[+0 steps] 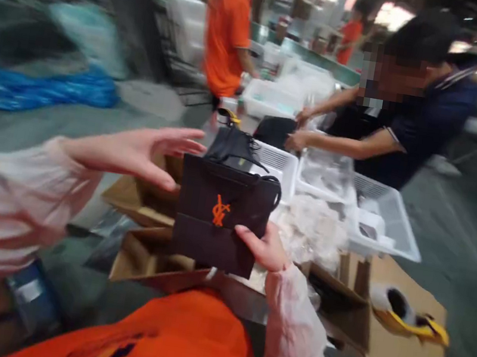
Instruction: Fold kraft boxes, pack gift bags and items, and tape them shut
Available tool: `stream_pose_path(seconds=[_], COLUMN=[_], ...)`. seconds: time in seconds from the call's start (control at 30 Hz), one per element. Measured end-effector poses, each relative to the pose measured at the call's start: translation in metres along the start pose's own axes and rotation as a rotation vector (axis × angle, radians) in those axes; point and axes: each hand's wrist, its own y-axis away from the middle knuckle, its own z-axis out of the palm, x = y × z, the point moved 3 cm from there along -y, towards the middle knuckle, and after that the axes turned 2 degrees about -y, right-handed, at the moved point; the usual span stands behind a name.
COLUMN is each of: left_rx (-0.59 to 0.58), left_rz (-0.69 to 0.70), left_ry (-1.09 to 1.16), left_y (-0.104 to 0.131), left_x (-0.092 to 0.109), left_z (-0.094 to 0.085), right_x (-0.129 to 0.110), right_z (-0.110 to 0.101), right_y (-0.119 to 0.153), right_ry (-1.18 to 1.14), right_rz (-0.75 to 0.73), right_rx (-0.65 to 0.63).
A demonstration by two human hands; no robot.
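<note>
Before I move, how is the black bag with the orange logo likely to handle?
The black bag is probably light, since the right hand alone holds it, near one side. It looks like fairly stiff, foldable sheet: its edges are straight and a crease crosses its front. The dark cord would likely flop or snag, as it loops loosely at the upper corner.

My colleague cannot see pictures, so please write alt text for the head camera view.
A person's right hand holds a flat, rectangular black paper bag with an orange monogram; the open left hand is beside it. Beyond are rectangular white plastic baskets and a co-worker in a navy shirt.
</note>
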Motion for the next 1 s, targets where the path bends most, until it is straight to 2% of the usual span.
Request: stream_pose_path(seconds=[0.1, 0.2, 0.3, 0.37, 0.47, 0.53, 0.63, 0.73, 0.8, 0.87, 0.93, 1.0], left_rx=[-0.310, -0.466, -0.465, -0.434, -0.410, -0.431, -0.465, -0.479, -0.496, -0.477, -0.455, -0.482], left_rz=[-0.069, -0.200, -0.222, -0.205, -0.153, -0.094, -0.016, -0.047, -0.078, -0.082, -0.080, -0.086], left_ry=[-0.210, -0.448, -0.472, -0.437, -0.431, -0.450, -0.489, -0.530, -0.550, -0.568, -0.580, -0.580], left_y=[0.026, 0.049, 0.065, 0.074, 0.083, 0.084, 0.075, 0.061, 0.055, 0.051, 0.052, 0.057], left_x=[0.007, 0.013, 0.014, 0.007, -0.008, -0.017, -0.028, -0.034, -0.035, -0.033, -0.032, -0.036], left_z=[-0.015, -0.015, -0.008, -0.005, 0.005, 0.021, 0.052, 0.072, 0.072, 0.065, 0.058, 0.060], right_x=[-0.001, 0.005, 0.017, 0.028, 0.044, 0.054, 0.066, 0.072, 0.076, 0.078, 0.078, 0.076], right_z=[0.026, 0.060, 0.077, 0.072, 0.059, 0.060, 0.071, 0.082, 0.085, 0.085, 0.086, 0.089], right_y=[-0.022, -0.036, -0.039, -0.033, -0.014, -0.001, 0.010, 0.013, 0.015, 0.017, 0.020, 0.021], right_ry=[0.208, 0.312, 0.327, 0.382, 0.628, 0.832, 1.033, 1.086, 1.089, 1.081, 1.076, 1.089], right_rz=[-0.111, -0.181, -0.217, -0.226, -0.215, -0.146, -0.007, -0.006, -0.027, -0.028, -0.027, -0.031], right_rx=[-0.150, -0.250, -0.279, -0.200, -0.121, -0.188, -0.299, -0.283, -0.252, -0.224, -0.201, -0.194])
